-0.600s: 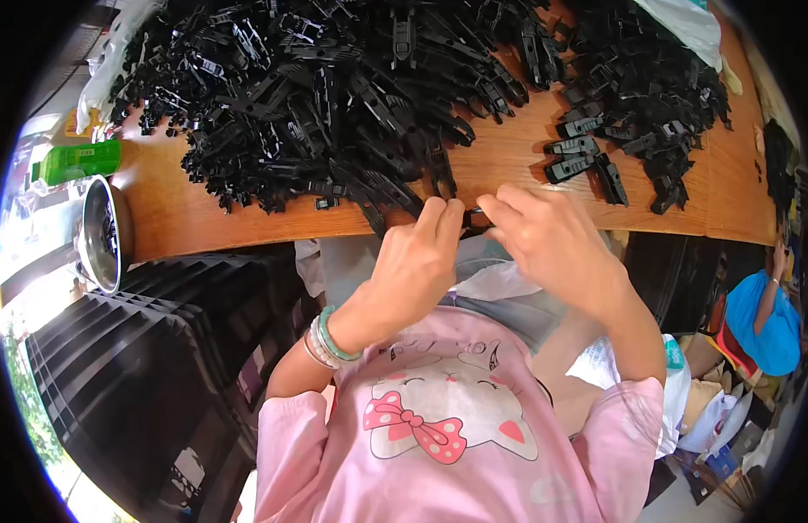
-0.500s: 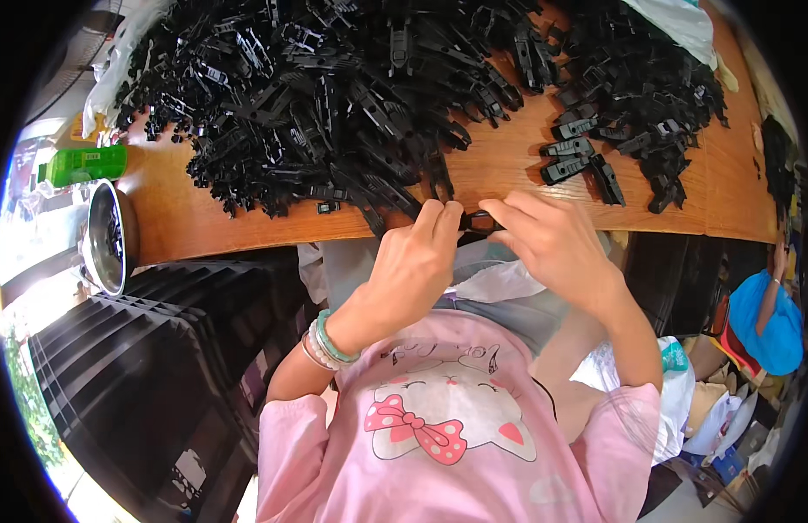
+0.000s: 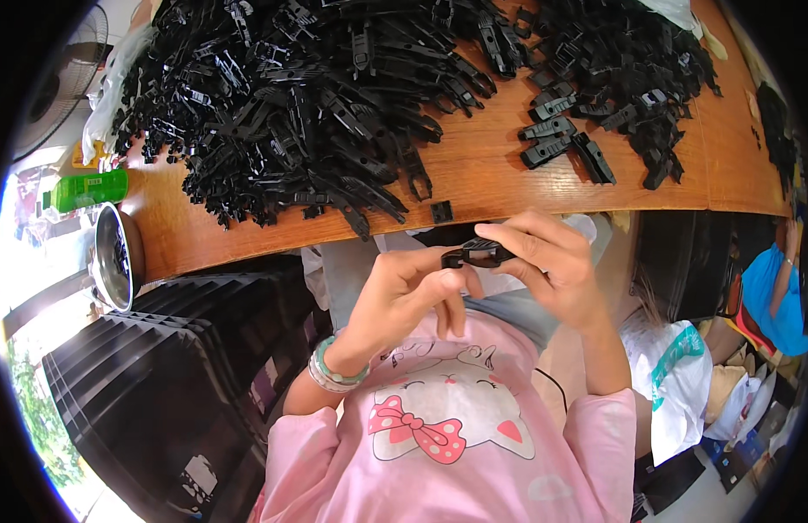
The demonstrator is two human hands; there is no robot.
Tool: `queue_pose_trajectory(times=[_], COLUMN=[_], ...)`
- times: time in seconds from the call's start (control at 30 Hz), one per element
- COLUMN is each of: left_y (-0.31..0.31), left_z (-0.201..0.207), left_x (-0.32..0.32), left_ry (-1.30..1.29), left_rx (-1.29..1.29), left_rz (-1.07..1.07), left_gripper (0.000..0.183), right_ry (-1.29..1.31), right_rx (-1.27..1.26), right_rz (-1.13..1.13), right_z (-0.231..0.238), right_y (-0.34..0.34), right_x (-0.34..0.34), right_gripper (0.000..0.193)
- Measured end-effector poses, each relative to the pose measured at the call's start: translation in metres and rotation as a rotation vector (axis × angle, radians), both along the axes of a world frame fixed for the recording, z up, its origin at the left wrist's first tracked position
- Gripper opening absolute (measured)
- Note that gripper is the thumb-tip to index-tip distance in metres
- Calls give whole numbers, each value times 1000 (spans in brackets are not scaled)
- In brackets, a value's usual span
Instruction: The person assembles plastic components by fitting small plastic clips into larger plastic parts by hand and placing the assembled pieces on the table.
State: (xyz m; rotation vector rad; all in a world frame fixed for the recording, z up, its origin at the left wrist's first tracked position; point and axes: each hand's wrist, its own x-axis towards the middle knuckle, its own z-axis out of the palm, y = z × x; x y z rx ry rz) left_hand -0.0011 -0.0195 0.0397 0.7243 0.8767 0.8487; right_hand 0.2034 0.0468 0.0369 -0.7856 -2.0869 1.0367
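Note:
Just off the near edge of the table, both hands meet on a black plastic clip-like part (image 3: 486, 252) with an open gap through its middle. My right hand (image 3: 547, 261) pinches its right end between thumb and fingers. My left hand (image 3: 417, 292) is closed on a small black plastic piece (image 3: 453, 259) that touches the part's left end; I cannot tell whether the two are joined. On the table edge above lies a small square black piece (image 3: 441, 211). A large heap of black plastic parts (image 3: 317, 113) spreads behind my left hand.
A smaller heap of black pieces (image 3: 630, 78) lies at the far right, with several longer black clips (image 3: 547, 139) before it. At left are a green bottle (image 3: 90, 189) and a metal bowl (image 3: 116, 257). Black crates (image 3: 151, 375) stand below the table (image 3: 500, 174).
Both hands have come back from the table edge toward my body, bringing the black part into clearer sight. My left fingers have turned. The view has shifted slightly.

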Motion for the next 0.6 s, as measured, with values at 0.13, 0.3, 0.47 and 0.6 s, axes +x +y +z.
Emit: queue_pose_trajectory(times=[0.13,0.3,0.47,0.6], left_y=[-1,0,-3,-5], left_z=[6,9,8,-9], left_x=[3,1,6,12], left_ry=[-385,-63,-18,64], left_rx=[-83,14,-49,-45], left_rz=[83,-53,-35,8], left_gripper=[48,33,25,22], right_ry=[39,9,-185,-281], right_rx=[-9,72,360,418], right_rz=[100,120,105,102], right_z=[1,0,6,4], right_y=[1,-6,-12,-21], right_x=[1,-4,-1,-2], right_gripper=[45,43,39,39])
